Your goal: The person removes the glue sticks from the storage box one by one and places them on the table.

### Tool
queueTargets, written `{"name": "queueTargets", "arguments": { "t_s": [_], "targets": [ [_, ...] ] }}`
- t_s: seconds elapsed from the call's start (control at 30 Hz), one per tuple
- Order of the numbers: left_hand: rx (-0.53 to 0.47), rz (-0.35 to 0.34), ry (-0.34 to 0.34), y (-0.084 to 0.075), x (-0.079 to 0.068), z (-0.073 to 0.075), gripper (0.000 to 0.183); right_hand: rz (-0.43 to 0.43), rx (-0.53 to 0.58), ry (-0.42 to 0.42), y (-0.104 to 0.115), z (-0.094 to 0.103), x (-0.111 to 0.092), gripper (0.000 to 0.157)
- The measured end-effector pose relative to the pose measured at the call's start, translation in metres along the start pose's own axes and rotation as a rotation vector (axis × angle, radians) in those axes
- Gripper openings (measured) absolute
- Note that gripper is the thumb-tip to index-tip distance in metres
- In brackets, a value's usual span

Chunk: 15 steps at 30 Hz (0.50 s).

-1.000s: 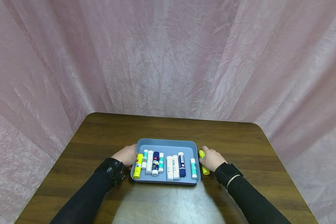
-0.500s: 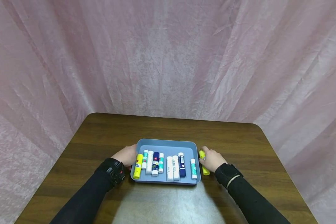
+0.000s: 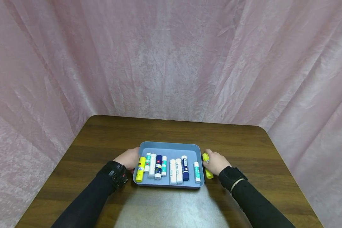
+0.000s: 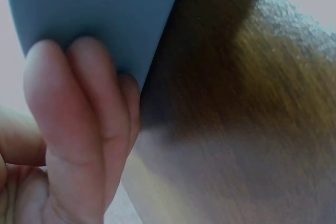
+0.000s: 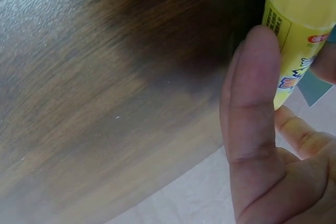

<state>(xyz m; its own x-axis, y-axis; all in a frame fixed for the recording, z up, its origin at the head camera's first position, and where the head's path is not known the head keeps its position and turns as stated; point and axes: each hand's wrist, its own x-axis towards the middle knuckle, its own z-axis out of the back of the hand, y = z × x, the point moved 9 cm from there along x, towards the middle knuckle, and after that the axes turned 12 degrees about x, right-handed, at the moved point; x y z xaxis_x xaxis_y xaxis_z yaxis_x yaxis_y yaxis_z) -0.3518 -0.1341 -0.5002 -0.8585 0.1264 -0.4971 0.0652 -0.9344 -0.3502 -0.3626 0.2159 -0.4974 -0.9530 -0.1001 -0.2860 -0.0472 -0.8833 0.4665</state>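
Observation:
A blue-grey tray lies on the table with several glue sticks in it. At its left side is my left hand; in the left wrist view its fairly straight fingers rest against the tray's outer wall. My right hand holds a yellow glue stick just outside the tray's right edge. The right wrist view shows this glue stick's printed label between thumb and fingers. Inside the tray, another yellow glue stick lies at the left end, and a white-and-teal one at the right.
Between those two lie white glue sticks, dark blue ones and more white-and-teal ones, all roughly parallel. The wooden table has rounded far corners. A pink curtain hangs behind it.

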Motion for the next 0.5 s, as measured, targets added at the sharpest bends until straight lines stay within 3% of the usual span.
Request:
{"name": "queueTargets", "arguments": {
  "t_s": [0.5],
  "targets": [
    [0.000, -0.003, 0.003, 0.0001, 0.0005, -0.0005, 0.049, 0.024, -0.007, -0.031, 0.0042, 0.0096, -0.0024, 0.058]
  ]
}}
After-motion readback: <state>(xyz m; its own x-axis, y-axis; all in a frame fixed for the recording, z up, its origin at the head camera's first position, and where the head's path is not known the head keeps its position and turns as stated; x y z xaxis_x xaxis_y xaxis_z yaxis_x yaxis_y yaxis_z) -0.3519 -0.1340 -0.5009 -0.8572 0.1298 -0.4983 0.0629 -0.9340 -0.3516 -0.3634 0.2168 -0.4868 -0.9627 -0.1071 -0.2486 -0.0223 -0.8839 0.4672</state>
